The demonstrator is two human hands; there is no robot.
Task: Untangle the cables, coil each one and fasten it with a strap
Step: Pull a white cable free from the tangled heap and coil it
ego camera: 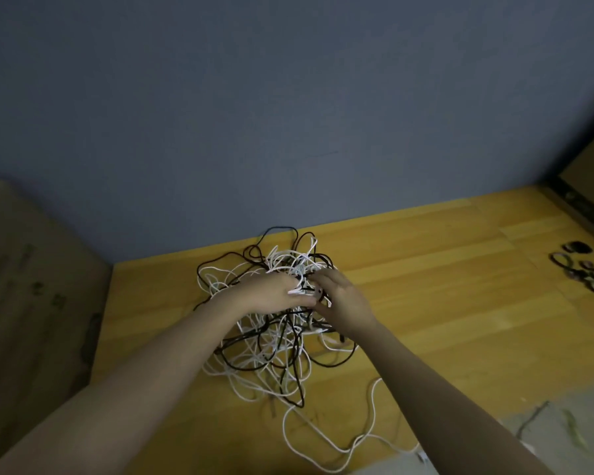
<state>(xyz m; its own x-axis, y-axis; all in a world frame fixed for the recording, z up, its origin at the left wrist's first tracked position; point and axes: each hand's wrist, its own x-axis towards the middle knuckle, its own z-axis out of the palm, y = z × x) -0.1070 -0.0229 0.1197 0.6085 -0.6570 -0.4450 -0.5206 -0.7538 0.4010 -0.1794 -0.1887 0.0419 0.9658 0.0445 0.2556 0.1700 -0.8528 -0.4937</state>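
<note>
A big tangle of white and black cables [271, 351] lies in the middle of the wooden table [443, 303]. My left hand [271, 291] reaches into the top of the tangle and its fingers curl round a few white strands. My right hand [343, 299] meets it from the right and pinches cable strands at the same spot. One loose white cable [371, 409] trails off toward the table's near edge. A cluster of dark straps [587, 269] lies at the far right of the table.
A grey-blue wall [288, 114] stands right behind the table. A beige cardboard box [31, 286] stands to the left of the table. A light cloth with a leaf pattern [563, 426] covers the near right corner.
</note>
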